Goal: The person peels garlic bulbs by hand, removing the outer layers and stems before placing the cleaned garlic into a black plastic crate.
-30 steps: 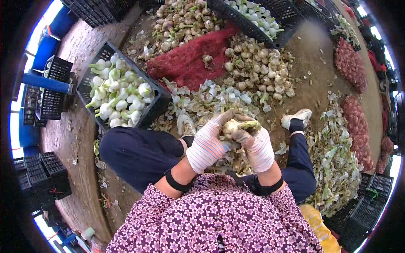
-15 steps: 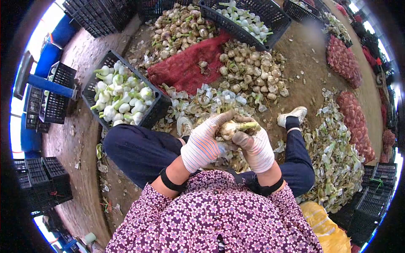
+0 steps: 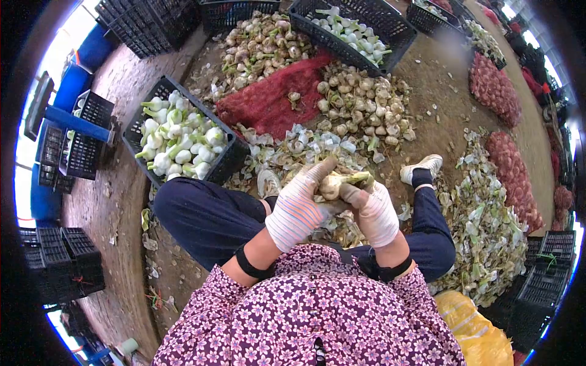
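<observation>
A garlic bulb with a short green stem is held between my two gloved hands, above the litter of skins. My left hand, in a striped white glove, is closed around the bulb's left side. On the stem side, my right hand is closed too, with its thumb and fingers against the stem. Peeled white bulbs with green stems fill a black crate at the left. Unpeeled garlic bulbs lie in a heap ahead of my hands.
A red mesh sack lies between garlic heaps. Another black crate of peeled bulbs stands beyond. Loose skins pile up at the right, beside full red sacks. A yellow sack is near my right hip.
The bulb looks whiter on its exposed side, and its stem has turned slightly in my fingers. Both hands stay in nearly the same place.
</observation>
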Demonstrator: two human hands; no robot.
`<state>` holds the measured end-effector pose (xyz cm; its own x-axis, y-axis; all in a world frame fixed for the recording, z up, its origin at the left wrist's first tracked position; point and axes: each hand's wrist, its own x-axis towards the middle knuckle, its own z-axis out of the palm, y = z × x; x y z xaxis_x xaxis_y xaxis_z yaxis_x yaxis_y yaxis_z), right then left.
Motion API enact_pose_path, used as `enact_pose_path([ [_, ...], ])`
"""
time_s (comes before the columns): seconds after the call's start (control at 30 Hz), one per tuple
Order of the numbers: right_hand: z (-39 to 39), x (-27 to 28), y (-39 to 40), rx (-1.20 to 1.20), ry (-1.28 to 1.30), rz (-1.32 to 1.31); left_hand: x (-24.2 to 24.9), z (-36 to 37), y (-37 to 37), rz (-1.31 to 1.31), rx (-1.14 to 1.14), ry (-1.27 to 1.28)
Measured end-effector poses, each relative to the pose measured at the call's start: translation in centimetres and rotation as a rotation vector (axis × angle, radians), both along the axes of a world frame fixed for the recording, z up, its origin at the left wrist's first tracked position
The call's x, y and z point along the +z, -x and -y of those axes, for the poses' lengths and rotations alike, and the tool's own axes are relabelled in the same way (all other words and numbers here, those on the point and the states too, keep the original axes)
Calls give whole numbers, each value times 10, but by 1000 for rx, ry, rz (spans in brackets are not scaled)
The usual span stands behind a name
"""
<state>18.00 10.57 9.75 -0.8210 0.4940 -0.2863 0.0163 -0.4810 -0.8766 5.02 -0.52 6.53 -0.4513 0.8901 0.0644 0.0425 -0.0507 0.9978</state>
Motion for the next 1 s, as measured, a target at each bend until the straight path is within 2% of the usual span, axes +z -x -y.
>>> enact_pose_path([
  [0.03,0,-3,1,-20,-9,30,-3,-1,-1,-412,61,-25],
  [0.07,0,-4,2,-38,-20,60,-4,1,-2,-413,61,-27],
  [0.13,0,-8,-4,-32,-32,95,14,5,-5,-71,33,30],
  [0.17,1,-21,-6,-45,-167,52,24,7,-7,273,15,90],
  [0.2,3,-25,-5,-56,-302,7,24,10,-3,272,19,90],
  [0.23,4,-21,-8,-11,-583,52,22,14,7,501,-49,71],
  [0.27,5,-21,-8,-10,-582,52,19,16,12,730,-118,51],
  [0.3,5,-21,-6,-13,-484,3,-1,12,7,711,-114,-61],
  [0.33,6,-21,-4,-17,-386,-45,-5,12,9,710,-114,-62],
  [0.37,6,-18,-3,-17,-386,-45,-7,12,12,890,-168,-59],
  [0.4,7,-14,-1,-9,-281,-6,-8,11,13,1068,-223,-56],
  [0.43,6,-9,2,-1,-177,31,-8,10,13,940,-188,-42],
  [0.47,7,-6,4,-2,-178,30,-7,9,14,939,-189,-43],
  [0.53,8,-1,7,-85,-199,35,4,9,14,579,-129,127],
  [0.57,7,3,7,-44,-293,73,-3,8,12,556,-102,117],
  [0.67,4,-20,2,-5,-404,14,-4,6,6,695,-84,-31],
  [0.7,5,-22,3,-18,-538,-20,0,8,4,803,-87,-11],
  [0.73,5,-21,3,-16,-536,-18,-3,10,7,805,-85,-11],
  [0.8,4,-12,5,-23,-141,26,-9,14,16,1147,-398,-96],
  [0.93,0,-19,6,-56,23,3,-10,8,12,1064,-181,-10],
  [0.97,2,-26,7,-151,-99,19,-11,-1,3,792,57,-6],
  [1.0,2,-33,7,-148,-99,21,-11,-1,1,795,60,-7],
])
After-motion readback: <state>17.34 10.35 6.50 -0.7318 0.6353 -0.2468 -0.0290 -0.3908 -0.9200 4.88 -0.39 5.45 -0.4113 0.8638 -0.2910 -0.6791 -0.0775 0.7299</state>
